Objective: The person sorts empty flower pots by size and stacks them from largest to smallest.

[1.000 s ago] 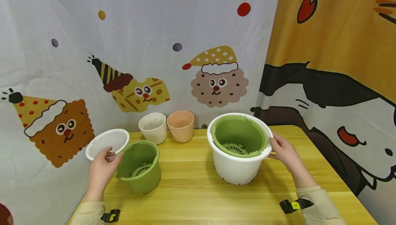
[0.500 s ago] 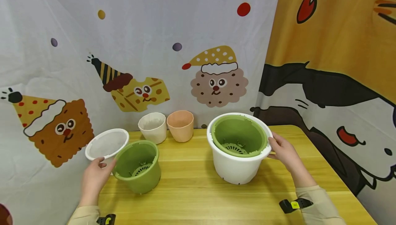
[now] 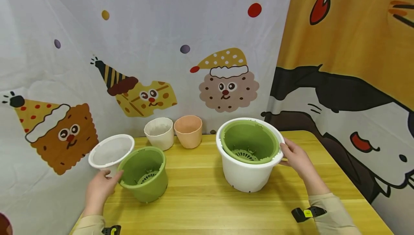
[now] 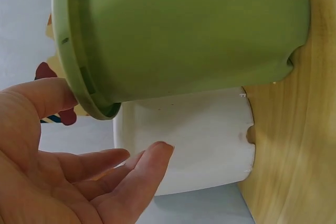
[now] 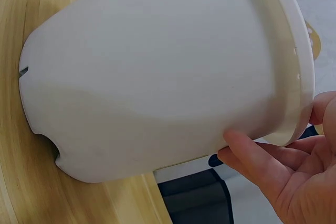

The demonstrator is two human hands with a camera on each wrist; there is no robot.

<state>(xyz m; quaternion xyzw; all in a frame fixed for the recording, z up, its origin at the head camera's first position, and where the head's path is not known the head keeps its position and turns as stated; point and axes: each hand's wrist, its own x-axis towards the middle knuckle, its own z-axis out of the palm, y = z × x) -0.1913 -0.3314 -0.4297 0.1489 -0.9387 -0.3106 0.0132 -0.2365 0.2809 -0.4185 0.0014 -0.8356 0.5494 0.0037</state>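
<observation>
The right hand (image 3: 297, 157) gripped the rim of the big white pot (image 3: 247, 177) at the pot's right side, thumb over the edge and fingers bent beneath it against the wall. The left hand (image 3: 99, 190) lay well to the left of the big white pot, palm turned toward it. Its thumb met the rim of the loose green pot (image 3: 147, 188), the tip hidden behind the edge, while the fingers stretched out relaxed below, not closed around anything.

That loose green pot stood upright, left of the big white pot, whose mouth held a nested green pot (image 3: 250, 134). Farthest left of the big white pot was a second white pot (image 3: 111, 148); behind and to its left sat a peach pot (image 3: 189, 134), then a cream pot (image 3: 161, 139).

All stood on a yellowish wooden table (image 3: 200, 210). Behind the big white pot hung a pale cloth (image 3: 145, 30) printed with cartoon snacks in party hats; to its right, an orange cloth (image 3: 355, 41) showed large cartoon animals.
</observation>
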